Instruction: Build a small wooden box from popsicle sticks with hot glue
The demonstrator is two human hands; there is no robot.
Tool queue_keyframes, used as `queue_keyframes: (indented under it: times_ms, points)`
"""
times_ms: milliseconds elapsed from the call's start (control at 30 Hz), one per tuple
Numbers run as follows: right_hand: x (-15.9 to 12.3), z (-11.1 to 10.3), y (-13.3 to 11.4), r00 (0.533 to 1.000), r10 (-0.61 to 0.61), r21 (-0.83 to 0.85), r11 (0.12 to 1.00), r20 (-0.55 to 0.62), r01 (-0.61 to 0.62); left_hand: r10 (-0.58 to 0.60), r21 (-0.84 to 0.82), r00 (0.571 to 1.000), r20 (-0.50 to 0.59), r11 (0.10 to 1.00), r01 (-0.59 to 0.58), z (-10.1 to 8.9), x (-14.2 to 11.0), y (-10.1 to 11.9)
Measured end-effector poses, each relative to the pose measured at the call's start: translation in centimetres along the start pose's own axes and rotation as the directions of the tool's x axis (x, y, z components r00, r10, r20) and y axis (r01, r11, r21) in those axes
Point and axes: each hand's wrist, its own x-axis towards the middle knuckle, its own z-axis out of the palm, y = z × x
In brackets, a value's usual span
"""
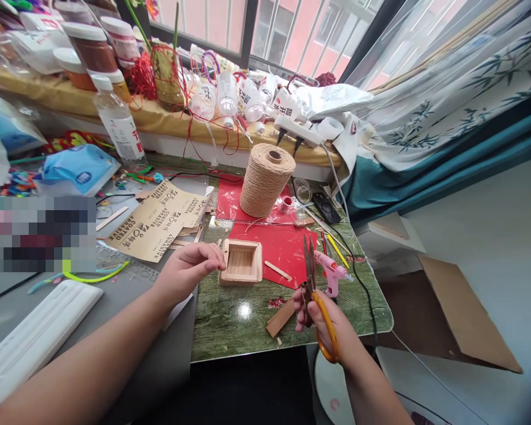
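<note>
My left hand (189, 267) is beside the left corner of a small wooden box (259, 268) built from sticks. Its fingers are bent together in a pinch, and anything between them is too small or hidden to make out. Orange-handled scissors (322, 316) are in my right hand (336, 330), blades upward and nearly closed. A brown piece (307, 304) shows between the fingers of that hand, behind the scissors. Right of the box, a craft stick (278, 271) lies on a red sheet (298, 254). Below it rests a strip of brown sandpaper (280, 319).
A large twine spool (265, 183) stands behind the box. A pink glue gun (331, 274) sits by my right hand, with a black cable (363, 295) along the table's right side. Sandpaper sheets (159, 221) lie at left, near a water bottle (118, 127) and a white keyboard (39, 336).
</note>
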Motion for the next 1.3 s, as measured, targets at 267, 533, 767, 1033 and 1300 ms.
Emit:
queue_keyframes:
  times_ms: [267,533,767,1033,1300]
  points:
    - [0.8,-1.0,-0.4,0.987,-0.105,-0.430,0.902,-0.121,0.043,0.002,0.604,0.997,-0.077,0.796,0.045,-0.9,0.3,-1.6]
    - [1.6,0.0,-1.2,0.939,-0.284,-0.715,0.696,-0.194,0.063,-0.244,0.741,0.964,0.109,0.666,0.085,-0.2,-0.7,-2.2]
    - [4.4,-0.1,-2.9,0.962,-0.259,-0.854,0.516,-0.082,0.067,-0.213,0.615,0.968,0.131,0.784,0.089,0.5,0.3,-2.4]
    - [6.1,-1.4,-4.4,0.971,-0.238,-0.923,0.369,0.025,0.114,-0.264,0.579,0.925,0.275,0.813,0.060,0.2,0.7,-0.5]
    - [6.2,-1.7,-4.2,0.964,-0.266,-0.958,0.271,0.025,0.099,-0.334,0.592,0.899,0.284,0.799,0.110,0.2,0.7,-0.5]
